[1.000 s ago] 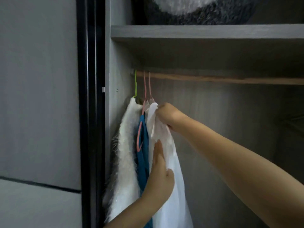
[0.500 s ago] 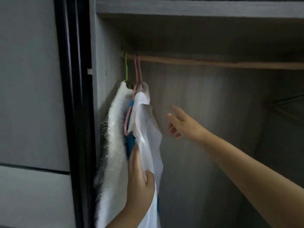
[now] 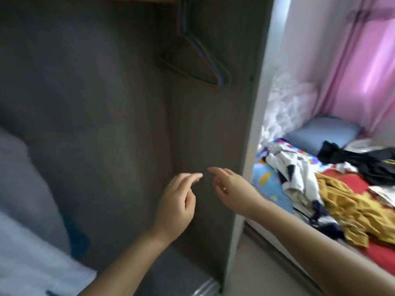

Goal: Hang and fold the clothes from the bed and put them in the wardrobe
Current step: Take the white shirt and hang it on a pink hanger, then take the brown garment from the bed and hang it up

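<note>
Hands, left (image 3: 177, 201) and right (image 3: 233, 193), have let go of the hung white garment, fingers loose, holding nothing; view swung toward clothes (image 3: 342, 197) heaped on the bed (image 3: 265, 180), next pick likely

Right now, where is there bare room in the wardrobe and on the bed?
Inside the wardrobe, the dark stretch between the hung clothes at left and the empty hangers at upper right is free. Both hands, left hand and right hand, hold nothing. The bed is crowded with the clothes pile; only its near blue corner shows bare.
</note>
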Demonstrator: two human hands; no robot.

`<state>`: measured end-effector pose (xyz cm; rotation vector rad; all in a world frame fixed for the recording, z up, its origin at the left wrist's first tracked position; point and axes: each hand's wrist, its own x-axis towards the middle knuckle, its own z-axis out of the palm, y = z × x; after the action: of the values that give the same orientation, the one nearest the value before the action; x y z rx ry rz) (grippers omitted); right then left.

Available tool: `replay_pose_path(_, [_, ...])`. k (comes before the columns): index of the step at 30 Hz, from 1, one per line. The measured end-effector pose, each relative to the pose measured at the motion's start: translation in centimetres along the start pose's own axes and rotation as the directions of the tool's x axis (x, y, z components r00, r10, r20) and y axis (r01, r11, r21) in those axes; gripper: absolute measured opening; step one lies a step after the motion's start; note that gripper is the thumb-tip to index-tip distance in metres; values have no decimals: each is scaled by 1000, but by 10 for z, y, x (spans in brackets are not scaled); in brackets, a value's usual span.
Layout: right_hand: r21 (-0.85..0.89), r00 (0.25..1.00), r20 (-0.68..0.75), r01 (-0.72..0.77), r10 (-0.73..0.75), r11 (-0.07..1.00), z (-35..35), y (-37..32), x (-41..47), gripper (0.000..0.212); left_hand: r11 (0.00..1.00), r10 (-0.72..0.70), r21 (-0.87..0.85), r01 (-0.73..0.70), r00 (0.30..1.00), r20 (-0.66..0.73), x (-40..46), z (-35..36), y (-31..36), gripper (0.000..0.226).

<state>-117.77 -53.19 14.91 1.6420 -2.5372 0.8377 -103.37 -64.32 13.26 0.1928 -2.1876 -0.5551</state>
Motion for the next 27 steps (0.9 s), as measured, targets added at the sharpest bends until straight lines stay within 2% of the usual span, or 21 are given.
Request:
replay_pose_path(3, [-87,985,5,-171,172,981,-4,68,-66,47,992,81,-113,-59,976,203,-13,74,32,42])
replay_pose_path(6, [-144,931,-3,-361,365,921,-9,131,-132,43,974,127,-222,-49,928,351,-23,143,62,42])
replay_pose_path(10, [-188,796,-21,-597,605,780,-18,196,-212,43,952,158,-306,11,839,521,-32,220,87,43])
replay_pose_path(13, [-179,673,-2,-728,739,662,-20,233,-252,45,945,167,-323,46,783,599,-31,269,93,41])
replay_pose_path(16, [-165,564,25,-812,825,560,-19,266,-275,47,950,166,-304,69,715,679,-27,317,95,38])
replay_pose_path(20, [-157,454,30,-878,890,453,-23,317,-284,48,947,211,-314,74,592,778,-9,388,100,36])
replay_pose_path(27, [-68,255,33,-964,967,256,-53,406,-297,43,944,280,-325,51,396,874,47,511,127,34])
